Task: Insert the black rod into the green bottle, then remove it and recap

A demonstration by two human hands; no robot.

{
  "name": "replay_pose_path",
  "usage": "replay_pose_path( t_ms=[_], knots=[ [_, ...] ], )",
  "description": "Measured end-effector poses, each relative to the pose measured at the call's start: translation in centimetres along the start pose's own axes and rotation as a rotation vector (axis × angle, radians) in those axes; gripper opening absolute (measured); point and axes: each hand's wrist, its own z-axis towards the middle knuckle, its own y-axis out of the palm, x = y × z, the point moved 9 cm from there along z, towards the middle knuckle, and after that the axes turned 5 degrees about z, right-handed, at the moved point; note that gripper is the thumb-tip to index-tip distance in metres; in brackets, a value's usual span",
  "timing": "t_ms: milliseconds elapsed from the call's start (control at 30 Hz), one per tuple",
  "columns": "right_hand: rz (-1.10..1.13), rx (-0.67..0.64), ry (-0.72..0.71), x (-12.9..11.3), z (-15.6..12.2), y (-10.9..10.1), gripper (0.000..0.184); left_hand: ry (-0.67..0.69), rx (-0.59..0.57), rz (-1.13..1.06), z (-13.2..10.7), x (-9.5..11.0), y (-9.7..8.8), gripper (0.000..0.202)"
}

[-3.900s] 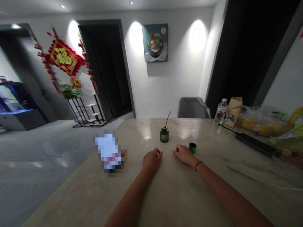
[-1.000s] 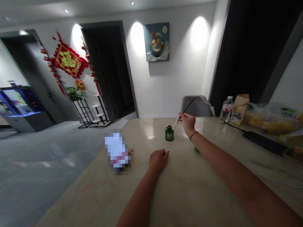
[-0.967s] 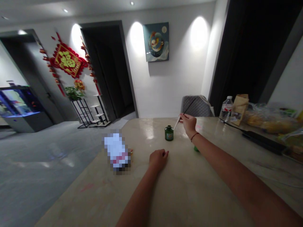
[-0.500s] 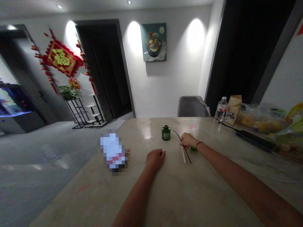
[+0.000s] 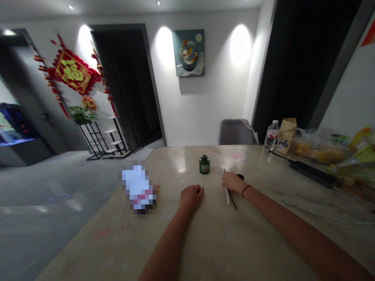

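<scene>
Sticks (image 5: 227, 198), one white and one dark and thinner, are right of centre, low over the tabletop (image 5: 205, 238). Leftmost, the left grip (image 5: 191, 196) rests with its fingers curled together, nothing seen in it. Next, the green bottle (image 5: 204, 166) stands upright, apart from both grips; it looks like glass, so probably smooth, rigid and breakable, best held round its body. Then come the sticks, seemingly clamped in the right grip (image 5: 233, 182), near ends free, though the fingertips are partly hidden. They should weigh little; the dark one looks easy to bend or snap, the white one stiffer, so a light pinch near the middle suits both. Rightmost, the cup (image 5: 240, 176), mostly hidden, shows behind that grip, probably stiff.
</scene>
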Motion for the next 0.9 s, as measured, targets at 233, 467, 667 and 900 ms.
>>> replay_pose_path(
  t_ms=[233,467,667,900],
  knots=[
    [-0.226,0.297,-0.01,0.1,-2.5,-5.6,0.024,-0.001,0.01,0.004,-0.1,0.0,0.0,0.039],
    [-0.158,0.063,0.134,5.1,-1.0,-4.1,0.031,0.002,0.026,0.01,-0.1,0.1,-0.2,0.039],
    [0.703,0.233,0.087,5.0,2.6,-5.0,0.014,0.0,0.032,0.018,-0.2,0.1,-0.1,0.04],
    [1.267,0.253,-0.014,-0.1,7.4,-5.7,0.007,-0.012,0.024,0.023,-0.2,-0.1,0.0,0.04]
  ],
)
